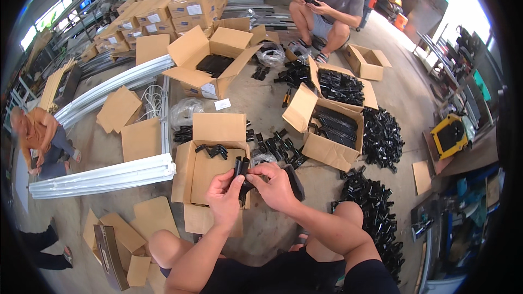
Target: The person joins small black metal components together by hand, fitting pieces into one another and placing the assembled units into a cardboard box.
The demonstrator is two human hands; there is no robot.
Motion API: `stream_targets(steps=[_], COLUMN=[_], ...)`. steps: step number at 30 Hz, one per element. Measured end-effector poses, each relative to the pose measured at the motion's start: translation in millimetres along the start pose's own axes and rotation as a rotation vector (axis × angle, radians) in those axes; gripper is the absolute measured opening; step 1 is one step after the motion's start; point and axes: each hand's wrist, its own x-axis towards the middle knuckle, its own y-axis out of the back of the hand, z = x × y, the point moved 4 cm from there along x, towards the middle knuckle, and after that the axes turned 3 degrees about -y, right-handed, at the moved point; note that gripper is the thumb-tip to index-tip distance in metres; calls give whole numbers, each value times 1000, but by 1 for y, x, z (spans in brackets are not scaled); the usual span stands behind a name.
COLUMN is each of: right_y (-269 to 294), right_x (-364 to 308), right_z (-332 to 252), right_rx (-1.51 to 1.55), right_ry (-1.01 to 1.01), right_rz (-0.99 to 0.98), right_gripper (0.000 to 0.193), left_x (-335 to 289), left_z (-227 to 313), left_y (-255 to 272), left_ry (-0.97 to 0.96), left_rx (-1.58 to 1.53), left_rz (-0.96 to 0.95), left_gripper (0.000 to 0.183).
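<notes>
In front of me, above an open cardboard box [202, 163], my two hands meet on a black tubular plastic fitting [238, 167]. My left hand [223, 193] is closed round its lower left side, with the thumb up along it. The fingers of my right hand [274, 186] pinch its right side, partly covering it. Inside the box lie a few similar black fittings [211, 151] at the far end. Loose black fittings [280, 147] are scattered on the floor just beyond my right hand, and a dark curved piece [294, 183] sits beside that wrist.
Large heaps of black fittings [376, 207] spread along my right. Beyond are open boxes [333, 149] of black parts and a seated person [332, 8] handling a black part. White metal profiles [103, 177] lie to the left, near another crouching person [43, 136]. Stacked cartons [158, 11] stand behind.
</notes>
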Motion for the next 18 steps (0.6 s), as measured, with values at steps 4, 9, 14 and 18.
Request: stream_targets(steps=[4,9,14,18], right_y=[-1,0,-6,-12], right_x=[3,-1,-8,-9], right_z=[-1,-5,10,16], right_rx=[-67,20,394,531], right_ry=[50,44,-351,-424], right_rz=[-18,-39,-57,-70], right_gripper=[10,8,9,11], left_x=[-1,0,-3,-3], left_z=[1,0,4,2], left_y=[-1,0,-4,-2], left_ry=[-2,26,13,19], left_rx=[-10,-56,-100,-100], left_rz=[-1,-1,-8,-12], left_gripper=[26,26,25,25])
